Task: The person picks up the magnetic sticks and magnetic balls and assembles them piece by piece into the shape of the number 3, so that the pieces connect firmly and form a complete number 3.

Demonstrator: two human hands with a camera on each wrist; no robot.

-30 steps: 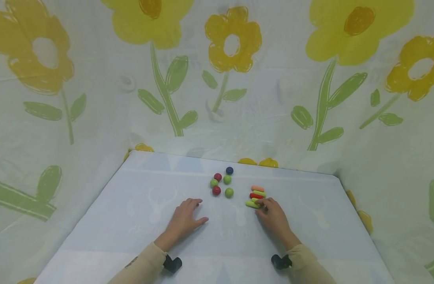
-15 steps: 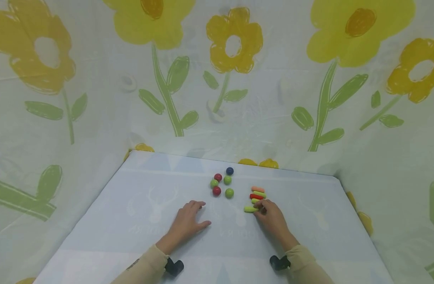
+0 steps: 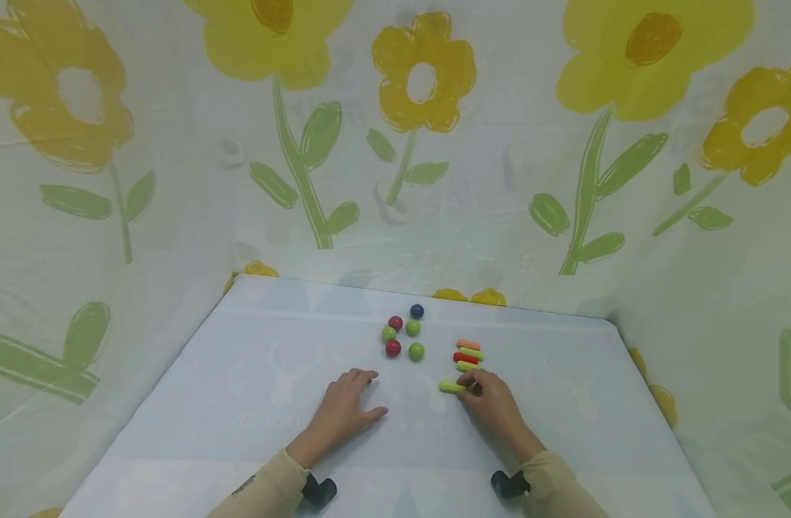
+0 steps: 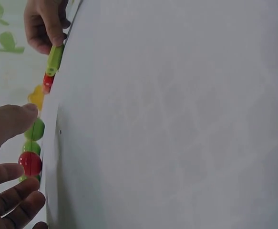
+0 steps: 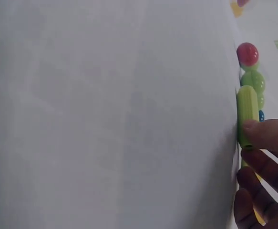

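My right hand (image 3: 489,404) pinches the right end of a short yellow-green ribbed tube (image 3: 451,387), which lies on the table in front of a row of similar pieces. In the right wrist view the thumb presses on this tube (image 5: 247,110), and its near end shows a small hole. The row holds an orange piece (image 3: 469,344), a red piece (image 3: 465,357) and yellow-green pieces (image 3: 471,353). My left hand (image 3: 336,410) rests on the table with fingers spread, holding nothing. Beyond it lie glossy balls: red (image 3: 392,348), green (image 3: 416,351) and dark blue (image 3: 417,311).
The white table (image 3: 292,302) has a faint deer print. Its far edge meets a hanging cloth (image 3: 473,187) printed with yellow flowers, which also closes off both sides. Black wrist mounts (image 3: 319,491) sit at both cuffs.
My right hand has drawn the yellow-green tube towards me and slightly left, away from the row. The left hand has shifted slightly right; the balls and other pieces stay put.
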